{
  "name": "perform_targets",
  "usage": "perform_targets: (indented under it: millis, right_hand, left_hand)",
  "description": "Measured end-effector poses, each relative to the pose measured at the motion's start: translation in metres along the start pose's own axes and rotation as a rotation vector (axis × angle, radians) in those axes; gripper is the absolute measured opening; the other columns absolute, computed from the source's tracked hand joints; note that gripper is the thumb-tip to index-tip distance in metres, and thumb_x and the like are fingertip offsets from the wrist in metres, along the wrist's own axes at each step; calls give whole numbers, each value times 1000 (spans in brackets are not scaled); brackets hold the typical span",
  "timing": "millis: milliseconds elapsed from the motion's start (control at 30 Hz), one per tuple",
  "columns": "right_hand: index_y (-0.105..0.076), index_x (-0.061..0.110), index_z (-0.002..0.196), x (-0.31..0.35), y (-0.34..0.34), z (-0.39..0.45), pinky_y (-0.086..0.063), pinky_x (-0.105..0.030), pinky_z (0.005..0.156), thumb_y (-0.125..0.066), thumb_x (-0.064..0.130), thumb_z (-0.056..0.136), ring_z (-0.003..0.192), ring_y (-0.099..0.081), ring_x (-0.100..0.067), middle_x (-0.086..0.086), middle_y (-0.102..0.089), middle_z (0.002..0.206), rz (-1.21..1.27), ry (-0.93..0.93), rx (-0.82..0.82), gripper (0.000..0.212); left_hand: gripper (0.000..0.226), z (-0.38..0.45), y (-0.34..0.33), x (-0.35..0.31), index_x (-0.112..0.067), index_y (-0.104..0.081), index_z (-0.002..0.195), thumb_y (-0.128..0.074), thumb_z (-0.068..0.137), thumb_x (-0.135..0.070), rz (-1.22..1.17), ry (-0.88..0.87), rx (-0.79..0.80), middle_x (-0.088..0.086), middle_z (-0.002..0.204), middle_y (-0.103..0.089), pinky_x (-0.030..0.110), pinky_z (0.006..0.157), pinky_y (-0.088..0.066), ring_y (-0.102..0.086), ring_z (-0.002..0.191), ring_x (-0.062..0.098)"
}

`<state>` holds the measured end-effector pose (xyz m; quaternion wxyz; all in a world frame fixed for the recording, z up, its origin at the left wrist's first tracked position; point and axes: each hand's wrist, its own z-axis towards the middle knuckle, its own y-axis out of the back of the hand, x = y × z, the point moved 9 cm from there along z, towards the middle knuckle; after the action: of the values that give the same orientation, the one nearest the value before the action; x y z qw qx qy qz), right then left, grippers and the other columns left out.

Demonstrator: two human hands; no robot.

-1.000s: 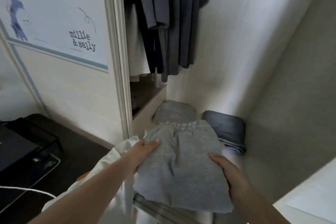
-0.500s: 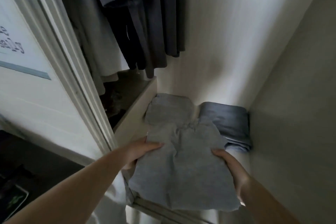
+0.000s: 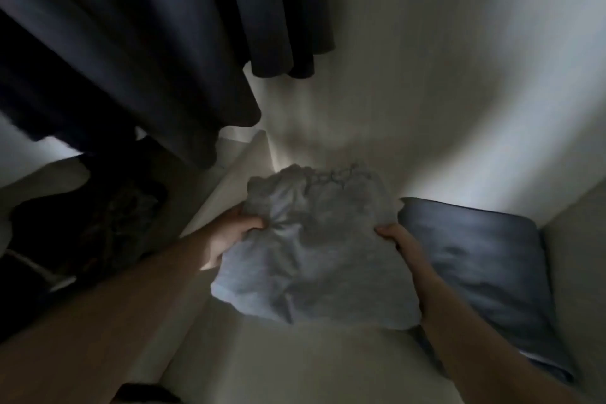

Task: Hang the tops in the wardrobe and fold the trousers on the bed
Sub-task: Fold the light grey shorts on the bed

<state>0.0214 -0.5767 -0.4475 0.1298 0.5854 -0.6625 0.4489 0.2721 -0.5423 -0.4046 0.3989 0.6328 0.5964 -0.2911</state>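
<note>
Folded grey trousers [image 3: 314, 249] carried deeper onto wardrobe shelf [image 3: 295, 367], left hand [image 3: 229, 236] and right hand [image 3: 405, 249] gripping side edges, blue stack [image 3: 475, 259] touching right.

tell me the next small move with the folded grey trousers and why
Probably lower the folded light grey trousers onto the pale shelf and let go. The left hand and right hand grip their sides, already inside the wardrobe beside the folded blue-grey garment.
</note>
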Motion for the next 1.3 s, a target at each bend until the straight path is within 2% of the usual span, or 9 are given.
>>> perform_targets:
  millis: [133, 233, 367, 567, 733, 867, 1000, 1167, 1300]
  right_hand:
    - [-63, 10, 108, -1, 1, 79, -55, -35, 60, -62, 25, 63, 72, -71, -29, -15, -73, 86, -32, -38, 28, 48]
    - [-59, 8, 120, -30, 12, 128, -54, -42, 79, -59, 20, 80, 96, -66, -34, -18, -68, 109, -65, -75, -33, 42]
    - [-53, 11, 130, -59, 31, 165, -47, -52, 96, -58, 16, 88, 108, -60, -37, -16, -61, 123, -143, -50, -126, 43]
    - [-55, 14, 129, -53, 41, 180, -50, -50, 95, -67, 24, 85, 106, -64, -28, -9, -66, 118, -237, 38, -121, 46]
    - [-48, 14, 131, -28, 49, 163, -46, -35, 97, -64, 14, 89, 112, -58, -20, -8, -60, 127, -483, 259, -238, 44]
    - [-42, 10, 139, 5, 36, 129, -27, -24, 109, -69, 9, 79, 130, -38, -23, -13, -42, 142, -956, 664, -457, 66]
    - [-47, 12, 139, 8, -40, 135, -10, -53, 116, -64, 33, 80, 141, -29, -34, -17, -36, 150, -1567, 1034, -388, 65]
    - [-1, 28, 152, -21, 4, 195, 0, -45, 117, -30, 64, 91, 147, 9, -19, -2, 6, 161, -1845, 594, -299, 77]
    - [6, 27, 151, -24, 10, 198, 0, -49, 118, -26, 66, 91, 146, 14, -17, -1, 12, 160, -1831, 474, -247, 78]
  left_hand:
    - [28, 78, 24, -19, -22, -61, 109, -55, 88, -4, 154, -64, -79, 10, 104, -70, 33, 85, -53, -68, 92, 21]
    - [36, 128, 36, -2, -12, -57, 123, -56, 89, 0, 268, -83, -170, 6, 100, -67, 18, 64, -51, -65, 80, 11]
    - [52, 169, 44, 39, -15, -42, 143, -54, 93, -8, 389, -105, -260, 8, 140, -51, 32, 102, -40, -49, 125, 26]
    - [56, 197, 55, 72, -15, -45, 140, -65, 89, -24, 478, -55, -327, 10, 135, -55, 31, 94, -40, -51, 122, 30]
    - [66, 184, 46, 51, -9, -36, 143, -67, 85, -13, 679, -218, -497, 15, 140, -48, 40, 103, -39, -47, 126, 32]
    - [77, 157, 5, 15, -8, -35, 145, -72, 77, -12, 978, -642, -556, 19, 147, -36, 54, 109, -32, -33, 136, 37]
    - [76, 179, -34, 14, -5, -33, 146, -64, 82, -32, 1278, -709, -413, 22, 152, -31, 53, 114, -22, -26, 141, 38]
    - [93, 229, 1, 59, -35, -3, 152, -57, 81, -63, 1153, -290, -269, 7, 161, 0, 46, 119, -14, -4, 148, 28]
    - [96, 229, 9, 61, -26, -4, 153, -61, 83, -57, 1082, -249, -181, 11, 160, -9, 39, 118, -17, -13, 146, 30]
